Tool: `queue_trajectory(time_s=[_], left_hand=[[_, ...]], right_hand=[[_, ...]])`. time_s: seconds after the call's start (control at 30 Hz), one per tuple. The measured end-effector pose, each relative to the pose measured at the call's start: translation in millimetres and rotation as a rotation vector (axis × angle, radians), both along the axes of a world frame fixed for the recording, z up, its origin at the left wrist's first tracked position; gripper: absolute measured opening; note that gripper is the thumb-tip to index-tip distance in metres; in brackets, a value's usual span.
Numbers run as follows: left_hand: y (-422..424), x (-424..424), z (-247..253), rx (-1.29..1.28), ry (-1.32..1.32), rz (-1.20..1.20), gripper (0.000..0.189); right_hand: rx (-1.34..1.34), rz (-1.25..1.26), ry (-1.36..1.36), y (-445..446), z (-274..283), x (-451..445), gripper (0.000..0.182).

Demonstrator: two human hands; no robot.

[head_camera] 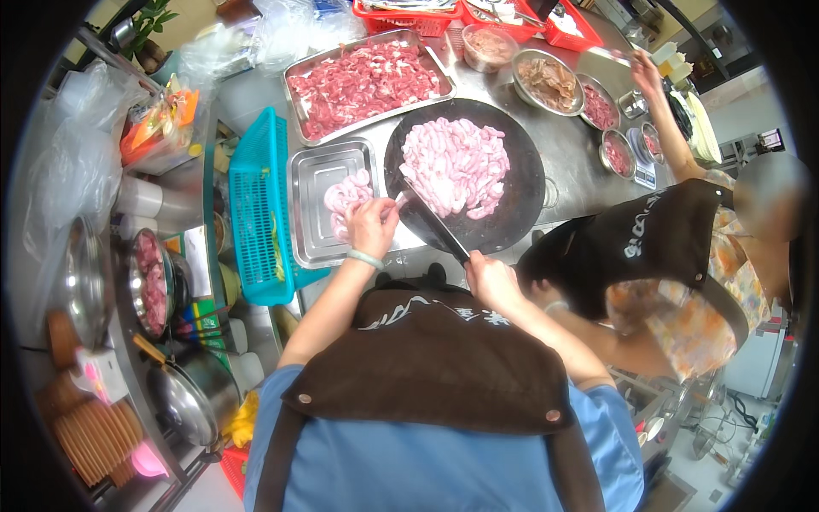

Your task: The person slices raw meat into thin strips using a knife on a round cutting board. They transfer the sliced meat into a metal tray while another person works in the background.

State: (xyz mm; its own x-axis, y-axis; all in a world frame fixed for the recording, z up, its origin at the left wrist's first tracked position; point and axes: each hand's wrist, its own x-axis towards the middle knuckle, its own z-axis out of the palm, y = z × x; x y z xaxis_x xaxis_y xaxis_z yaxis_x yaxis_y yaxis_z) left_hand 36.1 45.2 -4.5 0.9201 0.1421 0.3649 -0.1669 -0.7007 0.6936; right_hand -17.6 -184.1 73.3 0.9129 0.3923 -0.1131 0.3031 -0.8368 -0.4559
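Observation:
My right hand (491,280) is closed round the handle of a knife (437,221), whose dark blade points up and left over a round black chopping board (526,211). On the board lies a heap of pale pink intestine pieces (448,160). Fingers pinched together, my left hand (373,225) holds the end of a pale intestine strand near the blade's tip. The rest of the uncut intestine (349,192) lies coiled in a shallow steel tray (307,211), partly hidden behind that hand.
A large steel tray (452,89) of sliced raw meat stands behind. At left is a turquoise plastic basket (256,192). Steel bowls of meat, one pointed out here (549,83), stand at the back right. A co-worker (672,275) in a dark apron stands close on the right, one arm reaching over the counter.

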Motion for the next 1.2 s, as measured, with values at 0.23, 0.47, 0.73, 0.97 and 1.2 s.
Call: queue_trajectory(time_s=[0.23,0.47,0.73,0.97,1.2], left_hand=[[-5.6,3.3,4.4,0.046,-0.006,-0.025,0.007],[-7.3,-4.4,9.2,0.092,0.039,-0.135,0.007],[6.7,-15.0,10.5,0.129,0.015,-0.080,0.022],[-10.1,18.8,22.6,0.007,-0.032,-0.011,0.018],[-13.8,21.4,9.0,0.241,-0.185,-0.044,0.024]], right_hand=[[-0.010,0.047,0.006,19.1,1.0,11.5,0.010],[0.009,0.027,-0.014,70.8,1.5,51.0,0.010],[-0.018,-0.048,0.028,21.6,-5.7,17.7,0.009],[0.060,-0.137,0.037,-0.8,14.9,9.6,0.011],[0.081,-0.084,0.020,6.7,11.2,7.1,0.011]])
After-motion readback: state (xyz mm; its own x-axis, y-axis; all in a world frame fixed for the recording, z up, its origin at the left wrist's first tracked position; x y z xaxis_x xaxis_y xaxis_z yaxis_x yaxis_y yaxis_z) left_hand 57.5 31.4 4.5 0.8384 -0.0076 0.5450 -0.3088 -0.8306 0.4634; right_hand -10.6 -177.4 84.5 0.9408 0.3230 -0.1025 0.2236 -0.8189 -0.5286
